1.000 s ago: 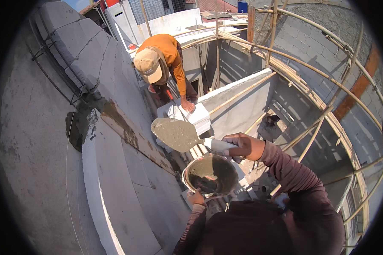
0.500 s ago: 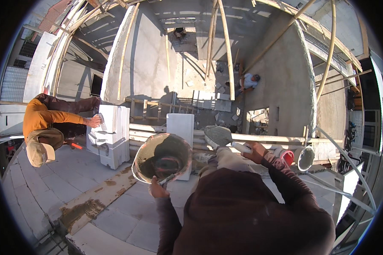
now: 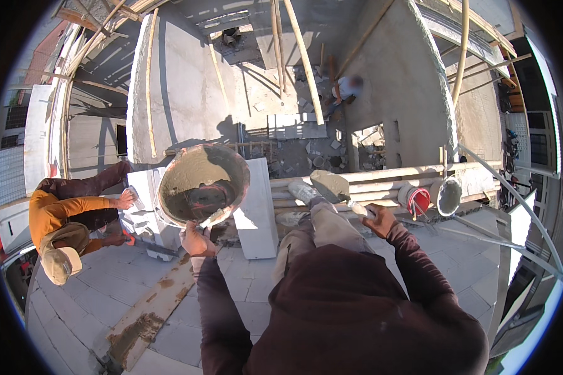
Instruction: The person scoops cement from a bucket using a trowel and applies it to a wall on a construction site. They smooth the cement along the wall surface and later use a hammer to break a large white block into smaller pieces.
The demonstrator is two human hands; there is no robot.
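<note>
- Farther out and to the left than half a second ago, the bucket point(image 3: 243, 182) has swung from in front of the white block point(image 3: 256, 212) toward the block stack point(image 3: 145, 212); the view itself has shifted a little too.
- Left hand point(image 3: 196, 240) is closed at the bucket's near rim, arm stretched forward; the bucket is tilted so its mouth shows, with wet grey mortar coating the inside.
- Right hand point(image 3: 379, 221) grips the trowel by its pale handle point(image 3: 359, 209), well apart from the bucket; a heap of mortar point(image 3: 330, 185) covers the blade, which is above the bamboo poles point(image 3: 409, 172) and just beside a shoe point(image 3: 301, 192).
- Beyond the right hand, a red-lined bucket point(image 3: 418, 201) and a grey one point(image 3: 449, 197) sit side by side at the poles.
- Off to the left, a co-worker in orange point(image 3: 62, 215) has one hand on the stack and the other at a red-handled saw point(image 3: 129, 239).
- Below the left forearm lies a mortar-stained plank point(image 3: 153, 309).
</note>
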